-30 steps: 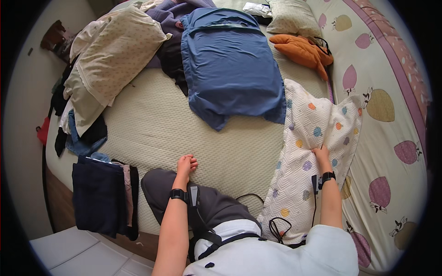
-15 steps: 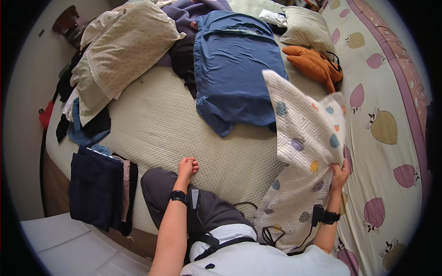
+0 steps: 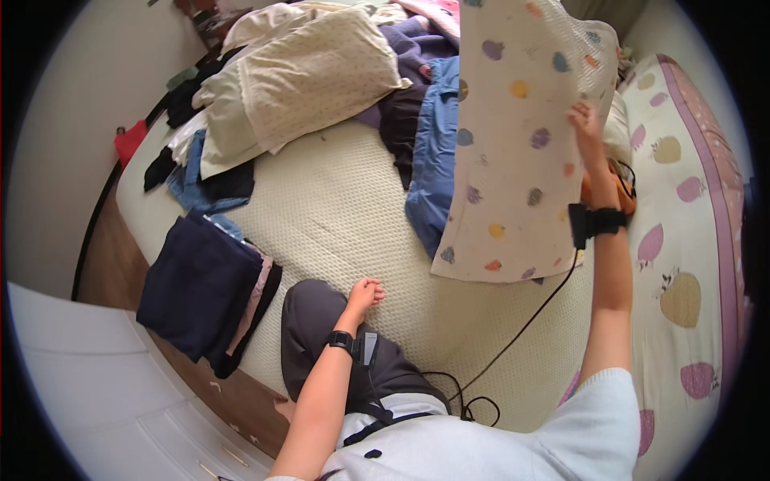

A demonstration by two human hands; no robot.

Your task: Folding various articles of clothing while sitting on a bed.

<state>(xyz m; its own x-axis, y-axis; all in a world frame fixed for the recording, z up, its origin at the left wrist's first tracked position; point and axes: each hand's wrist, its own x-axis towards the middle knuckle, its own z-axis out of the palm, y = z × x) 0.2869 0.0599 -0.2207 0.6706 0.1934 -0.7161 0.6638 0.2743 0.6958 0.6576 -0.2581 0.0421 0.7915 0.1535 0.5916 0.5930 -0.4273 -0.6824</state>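
Note:
A white quilted cloth (image 3: 513, 152) printed with small coloured fruit shapes hangs spread out at the upper right. My right hand (image 3: 588, 127), arm stretched forward, is closed on it near its right side. The cloth's top runs out of the picture, and its lower edge is just over the bed. It covers most of a blue garment (image 3: 433, 160). My left hand (image 3: 366, 296) rests by my bent knee in dark trousers, fingers curled in with nothing seen in them.
A folded stack of dark clothes (image 3: 196, 284) lies at the bed's left edge. Behind it are jeans (image 3: 188, 180) and a pale patterned pillowcase (image 3: 321, 80) on a heap. A strawberry-print padded bed side (image 3: 682, 240) runs along the right. A black cable (image 3: 521, 333) trails from my right wrist.
My right hand has swung forward and up, carrying the quilted cloth off my right side and out over the blue garment. My left hand stays near my knee. The view has shifted to the right.

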